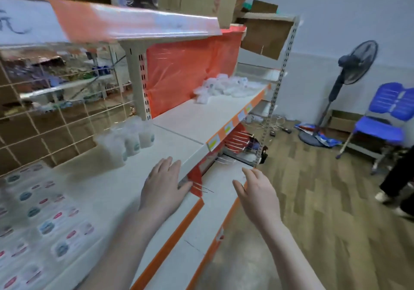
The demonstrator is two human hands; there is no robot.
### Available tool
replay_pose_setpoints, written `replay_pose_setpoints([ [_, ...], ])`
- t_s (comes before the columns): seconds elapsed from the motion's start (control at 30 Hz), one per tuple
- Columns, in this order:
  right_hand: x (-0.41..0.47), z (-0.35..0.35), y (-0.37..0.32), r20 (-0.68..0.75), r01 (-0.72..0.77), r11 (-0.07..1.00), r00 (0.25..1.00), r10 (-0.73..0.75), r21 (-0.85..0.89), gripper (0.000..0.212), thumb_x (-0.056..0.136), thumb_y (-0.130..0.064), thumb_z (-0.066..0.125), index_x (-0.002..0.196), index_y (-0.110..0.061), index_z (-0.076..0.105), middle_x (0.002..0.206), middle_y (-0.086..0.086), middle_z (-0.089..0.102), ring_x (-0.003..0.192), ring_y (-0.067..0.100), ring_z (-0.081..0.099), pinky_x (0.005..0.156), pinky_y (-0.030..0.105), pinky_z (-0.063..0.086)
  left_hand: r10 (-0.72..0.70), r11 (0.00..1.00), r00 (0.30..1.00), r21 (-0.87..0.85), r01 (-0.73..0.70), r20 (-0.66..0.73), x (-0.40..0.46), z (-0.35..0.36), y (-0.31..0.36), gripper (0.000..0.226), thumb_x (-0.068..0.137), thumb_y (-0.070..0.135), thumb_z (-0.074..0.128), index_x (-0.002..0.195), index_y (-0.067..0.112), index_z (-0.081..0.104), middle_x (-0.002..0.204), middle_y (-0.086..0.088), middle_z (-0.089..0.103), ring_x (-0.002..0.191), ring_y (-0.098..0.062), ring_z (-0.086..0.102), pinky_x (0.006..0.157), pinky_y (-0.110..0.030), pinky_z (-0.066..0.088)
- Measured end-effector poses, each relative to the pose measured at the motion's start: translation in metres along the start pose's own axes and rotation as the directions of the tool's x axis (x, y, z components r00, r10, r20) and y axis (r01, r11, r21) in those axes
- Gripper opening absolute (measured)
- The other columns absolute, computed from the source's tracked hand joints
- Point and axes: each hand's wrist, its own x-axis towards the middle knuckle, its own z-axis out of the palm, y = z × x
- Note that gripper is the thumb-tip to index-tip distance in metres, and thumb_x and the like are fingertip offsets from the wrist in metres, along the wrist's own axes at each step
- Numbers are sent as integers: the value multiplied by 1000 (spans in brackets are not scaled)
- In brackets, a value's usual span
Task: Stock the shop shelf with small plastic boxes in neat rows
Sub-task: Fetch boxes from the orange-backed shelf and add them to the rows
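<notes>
— Hands first: what are they doing?

— Both are empty. Left hand (pixel 162 183) lies flat with straight fingers on the front edge of the white shelf (pixel 107 191). Right hand (pixel 255 191) hovers just beyond that edge, fingers spread and relaxed, over the lower shelf (pixel 215 200).

— And the small plastic boxes?

— None is within a hand's grasp. One pile of clear boxes (pixel 224 87) sits loose and jumbled far ahead of both hands, toward the far end of the shelf, against the orange back panel (pixel 179 70). A small standing cluster of clear boxes (pixel 127 139) is nearer, ahead and to the left of the left hand, beside the wire grid (pixel 44 119). Flat rows of labelled packs (pixel 33 211) lie well left of the left hand; blur hides what they are.

— How would a box handle?

— I judge them light, thin-walled and stiff, probably smooth and a bit slippery, and liable to crack or pop open if squeezed hard. Taking one by two opposite side walls, thumb against fingers, seems safest. The jumbled pile may shift when one is pulled out.
</notes>
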Motion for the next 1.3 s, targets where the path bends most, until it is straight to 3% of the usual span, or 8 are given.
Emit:
replay_pose_setpoints([
  [0.33, 120, -14, 123, 19, 23, 999, 1000, -22, -35, 44, 94, -37, 49, 131, -14, 49, 128, 3, 53, 117, 20, 47, 91, 27, 37, -25, 999, 999, -40, 24, -28, 116, 61, 105, 64, 91, 48, 50, 145, 21, 29, 154, -1, 24, 142, -17, 18, 113, -30, 17],
  [0.5, 183, 5, 153, 15, 11, 1000, 1000, -11, 17, 46, 94, -37, 49, 134, -14, 47, 132, 3, 51, 121, 19, 45, 96, 28, 36, -38, 999, 999, -40, 37, -26, 180, 83, 119, 65, 92, 50, 48, 146, 20, 28, 155, -1, 21, 143, -17, 15, 114, -30, 15],
  [0.73, 297, 41, 183, -19, 51, 999, 999, -51, -14, 39, 93, -35, 51, 124, -12, 54, 119, 4, 56, 110, 21, 49, 82, 29, 39, -55, 995, 995, -90, 48, -78, 297, 117, 127, 64, 91, 48, 50, 145, 21, 30, 156, -1, 20, 144, -16, 13, 112, -31, 18],
  [1.03, 457, 74, 218, -14, 13, 999, 1000, -13, 33, 40, 93, -33, 51, 127, -11, 52, 120, 4, 55, 110, 23, 51, 86, 33, 42, 0, 998, 1000, -61, -2, -29, 451, 144, 150, 65, 93, 49, 46, 147, 21, 26, 157, 0, 16, 145, -15, 10, 113, -30, 15],
  [1.2, 528, 86, 253, -29, 49, 998, 998, -48, 41, 37, 92, -29, 56, 120, -6, 57, 114, 9, 59, 106, 28, 54, 80, 34, 42, -7, 998, 1000, -64, 6, -13, 513, 166, 171, 65, 94, 50, 43, 149, 23, 22, 158, 3, 11, 145, -13, 5, 114, -31, 14],
  [1.3, 578, 97, 280, 7, 107, 994, 994, -107, 18, 41, 94, -32, 51, 126, -7, 53, 121, 9, 56, 113, 26, 50, 87, 33, 41, -41, 997, 999, -68, 39, -33, 549, 188, 186, 64, 94, 50, 43, 148, 23, 23, 158, 4, 12, 145, -13, 6, 114, -31, 14],
])
